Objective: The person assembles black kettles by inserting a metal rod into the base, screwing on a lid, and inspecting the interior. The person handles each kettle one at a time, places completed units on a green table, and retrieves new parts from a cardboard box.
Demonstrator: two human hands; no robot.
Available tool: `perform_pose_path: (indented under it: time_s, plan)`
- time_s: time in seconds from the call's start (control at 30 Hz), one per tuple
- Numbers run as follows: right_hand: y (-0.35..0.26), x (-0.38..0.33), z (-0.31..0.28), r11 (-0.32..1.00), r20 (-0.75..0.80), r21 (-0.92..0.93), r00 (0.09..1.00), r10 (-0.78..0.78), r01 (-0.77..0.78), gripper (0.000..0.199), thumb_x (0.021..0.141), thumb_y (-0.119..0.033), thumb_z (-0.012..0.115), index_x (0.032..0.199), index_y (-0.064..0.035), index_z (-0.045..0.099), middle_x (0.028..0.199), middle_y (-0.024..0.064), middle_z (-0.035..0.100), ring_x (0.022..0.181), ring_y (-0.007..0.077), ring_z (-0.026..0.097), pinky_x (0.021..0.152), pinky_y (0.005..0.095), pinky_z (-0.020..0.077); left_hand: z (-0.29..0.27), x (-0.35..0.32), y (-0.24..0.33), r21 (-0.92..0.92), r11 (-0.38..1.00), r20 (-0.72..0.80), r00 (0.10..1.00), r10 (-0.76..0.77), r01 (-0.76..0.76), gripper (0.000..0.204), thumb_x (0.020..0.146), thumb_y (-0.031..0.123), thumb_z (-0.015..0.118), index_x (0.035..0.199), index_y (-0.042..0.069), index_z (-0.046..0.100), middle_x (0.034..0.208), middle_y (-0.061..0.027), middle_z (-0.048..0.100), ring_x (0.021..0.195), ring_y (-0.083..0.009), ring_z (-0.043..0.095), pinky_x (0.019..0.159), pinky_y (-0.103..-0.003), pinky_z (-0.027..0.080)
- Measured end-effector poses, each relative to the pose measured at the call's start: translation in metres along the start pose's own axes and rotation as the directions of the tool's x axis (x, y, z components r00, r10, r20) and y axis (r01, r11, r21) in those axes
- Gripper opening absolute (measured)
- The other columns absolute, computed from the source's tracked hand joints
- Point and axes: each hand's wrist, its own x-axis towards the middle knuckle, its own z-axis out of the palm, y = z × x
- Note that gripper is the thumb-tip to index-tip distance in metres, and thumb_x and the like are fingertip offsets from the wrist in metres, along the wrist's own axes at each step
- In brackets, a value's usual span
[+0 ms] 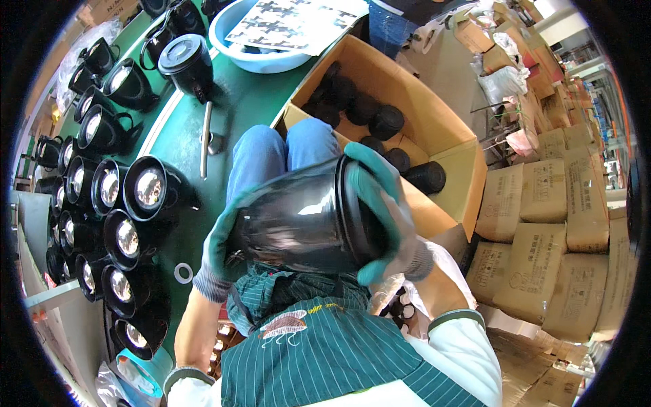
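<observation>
Both my hands wear green-and-grey gloves and hold a glossy black kettle body (pixel 302 217) lying on its side over my lap. My left hand (pixel 220 254) grips its left end from below. My right hand (pixel 383 210) wraps over the rim at its right end. Just beyond my knees stands an open cardboard box (pixel 434 122) with several round black parts inside. Under my right forearm lies a clear bag holding small black parts (pixel 400 308).
A green bench (pixel 237 102) on my left carries several black kettles with shiny insides (pixel 146 190), a lidded black kettle (pixel 186 61), a white ring (pixel 183 273) and a blue basin (pixel 261 57) covered by a patterned sheet. Stacked cartons (pixel 542 251) fill the right.
</observation>
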Motion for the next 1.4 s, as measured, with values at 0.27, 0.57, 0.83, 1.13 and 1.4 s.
perform_pose_path:
  time_s: [0.27, 0.57, 0.83, 1.13, 1.4]
  plan:
    - [0.039, -0.044, 0.062, 0.582, -0.13, 0.709, 0.737, 0.663, -0.398, 0.05, 0.109, -0.03, 0.05, 0.15, -0.0004, 0.047, 0.146, 0.0162, 0.053, 0.136, 0.0248, 0.051, 0.118, 0.04, 0.038, 0.071, -0.037, 0.032, 0.411, -0.255, 0.868, 0.29, 0.404, -0.875, 0.056, 0.07, 0.029, 0.091, 0.117, 0.014, 0.065, 0.154, -0.0324, 0.033, 0.135, -0.0509, 0.049, 0.111, -0.056, 0.047]
    - [0.003, 0.019, 0.018, 0.678, 0.041, 0.383, 0.745, 0.666, -0.627, 0.062, 0.107, -0.026, 0.051, 0.157, 0.003, 0.029, 0.157, 0.0258, 0.037, 0.147, 0.0356, 0.035, 0.124, 0.0435, 0.0273, -0.014, -0.017, 0.025, 0.601, 0.464, 0.474, 0.757, 0.449, -0.651, 0.077, 0.085, 0.035, 0.084, 0.148, 0.013, 0.046, 0.151, -0.0166, 0.047, 0.138, -0.0351, 0.05, 0.114, -0.049, 0.046]
    - [-0.003, 0.019, 0.022, 0.96, -0.036, -0.182, 0.977, 0.209, -0.212, 0.105, 0.09, -0.075, 0.051, 0.16, -0.0005, 0.025, 0.163, 0.0359, 0.02, 0.15, 0.0553, 0.022, 0.122, 0.0596, 0.0208, -0.019, 0.01, 0.026, 0.095, 0.979, 0.15, 0.975, 0.163, -0.179, 0.062, 0.102, 0.063, 0.042, 0.139, 0.018, 0.061, 0.138, -0.0084, 0.065, 0.128, -0.0294, 0.059, 0.109, -0.052, 0.047]
    - [0.022, -0.007, 0.044, 0.952, -0.132, -0.29, 0.99, 0.058, -0.094, 0.1, 0.09, -0.073, 0.048, 0.162, -0.0063, 0.026, 0.162, 0.0371, 0.019, 0.147, 0.0583, 0.023, 0.119, 0.064, 0.0222, -0.03, 0.02, 0.011, 0.127, 0.943, 0.04, 0.952, 0.305, -0.308, 0.065, 0.101, 0.065, 0.044, 0.141, 0.016, 0.059, 0.141, -0.0077, 0.061, 0.13, -0.0274, 0.056, 0.114, -0.05, 0.041]
    - [0.022, -0.056, 0.099, 0.776, -0.314, 0.441, 0.732, 0.604, -0.451, 0.098, 0.092, -0.068, 0.049, 0.163, -0.0043, 0.026, 0.163, 0.0312, 0.022, 0.151, 0.0488, 0.023, 0.122, 0.0583, 0.0219, -0.035, 0.012, 0.026, 0.512, 0.542, 0.146, 0.689, 0.71, -0.667, 0.066, 0.101, 0.052, 0.055, 0.149, 0.008, 0.05, 0.146, -0.0143, 0.057, 0.132, -0.0312, 0.056, 0.114, -0.051, 0.044]
